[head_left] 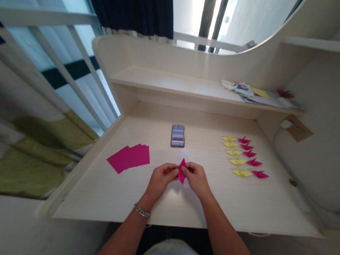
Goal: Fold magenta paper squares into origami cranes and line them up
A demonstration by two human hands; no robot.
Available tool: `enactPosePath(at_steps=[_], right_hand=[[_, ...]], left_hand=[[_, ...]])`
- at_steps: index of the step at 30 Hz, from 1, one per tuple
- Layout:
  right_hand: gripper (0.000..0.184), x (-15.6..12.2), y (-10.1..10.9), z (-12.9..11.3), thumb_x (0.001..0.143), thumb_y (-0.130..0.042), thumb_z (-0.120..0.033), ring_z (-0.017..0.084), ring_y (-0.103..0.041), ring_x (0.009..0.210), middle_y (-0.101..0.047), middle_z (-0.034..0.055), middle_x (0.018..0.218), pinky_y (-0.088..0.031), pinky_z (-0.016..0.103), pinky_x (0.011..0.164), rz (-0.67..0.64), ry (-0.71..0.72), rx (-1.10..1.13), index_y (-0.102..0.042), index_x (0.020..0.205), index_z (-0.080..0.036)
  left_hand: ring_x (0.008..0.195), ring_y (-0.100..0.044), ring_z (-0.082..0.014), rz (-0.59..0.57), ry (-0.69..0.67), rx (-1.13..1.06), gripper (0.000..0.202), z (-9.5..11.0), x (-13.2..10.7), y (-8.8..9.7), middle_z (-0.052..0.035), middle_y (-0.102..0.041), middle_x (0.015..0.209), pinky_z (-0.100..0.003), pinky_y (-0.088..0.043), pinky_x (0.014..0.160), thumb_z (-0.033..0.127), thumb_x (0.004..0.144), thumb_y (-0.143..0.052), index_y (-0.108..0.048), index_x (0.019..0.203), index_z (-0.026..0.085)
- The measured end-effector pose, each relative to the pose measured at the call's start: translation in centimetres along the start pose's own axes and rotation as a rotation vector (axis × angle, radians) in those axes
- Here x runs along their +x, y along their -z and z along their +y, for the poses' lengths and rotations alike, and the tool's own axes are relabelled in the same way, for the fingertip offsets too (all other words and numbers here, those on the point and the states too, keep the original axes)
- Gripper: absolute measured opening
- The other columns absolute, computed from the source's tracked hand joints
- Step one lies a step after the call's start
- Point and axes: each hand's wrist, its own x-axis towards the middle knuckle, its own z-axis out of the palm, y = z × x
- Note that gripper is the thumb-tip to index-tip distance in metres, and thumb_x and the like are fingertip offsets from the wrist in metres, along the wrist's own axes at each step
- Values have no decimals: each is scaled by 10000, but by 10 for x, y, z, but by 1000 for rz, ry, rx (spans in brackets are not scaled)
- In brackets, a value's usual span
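Observation:
Between my two hands, over the front middle of the desk, is a pink folded origami paper (182, 172), long and pointed at its top and bottom ends. My left hand (162, 178) pinches its left side with thumb and fingers. From the right, my right hand (195, 179) grips the other side, thumb on the paper. Fingertips cover the paper's middle folds. Off to the left lie overlapping pink paper squares (129, 158). On the right side of the desk sit two columns of folded paper cranes, yellow (238, 162) and pink (254, 162).
A phone (178, 136) with a blurred screen lies beyond my hands. Papers (257, 96) rest on the raised shelf (173, 83) at the back. A cable (287, 164) runs along the right wall from a socket. White bed rails (71, 72) border the left.

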Motion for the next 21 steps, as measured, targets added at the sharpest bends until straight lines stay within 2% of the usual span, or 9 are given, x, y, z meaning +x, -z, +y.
enactPosePath(at_steps=[8, 11, 14, 21], right_hand=[[208, -1, 4, -6, 723, -670, -306, 173, -634, 712, -716, 58, 806, -503, 297, 676, -62, 18, 22, -721, 863, -162], [243, -1, 5, -7, 727, -666, -328, 163, -622, 663, -708, 57, 771, -505, 285, 617, -72, -16, 39, -712, 885, -151], [231, -2, 6, -8, 730, -662, -338, 148, -598, 599, -692, 53, 693, -485, 261, 560, -43, -35, -13, -712, 832, -138], [226, -2, 7, -8, 749, -630, -335, 143, -587, 587, -697, 46, 690, -466, 261, 566, -68, -43, -46, -733, 821, -147]], left_hand=[[687, -643, -141, 55, 2, 42, 273, -1, 3, 0, -51, -698, 784, -267, -535, 668, 291, 671, -760, -664, 867, 127], [693, -649, -148, 83, -15, 57, 277, 0, 3, -1, -52, -704, 782, -275, -536, 671, 317, 670, -756, -662, 850, 129], [679, -653, -150, 103, -24, 79, 279, 1, 3, -2, -52, -705, 763, -273, -539, 655, 331, 675, -749, -660, 844, 128], [681, -665, -170, 83, -14, 188, 303, 2, 1, -3, -82, -723, 773, -270, -545, 626, 350, 697, -731, -684, 881, 115]])
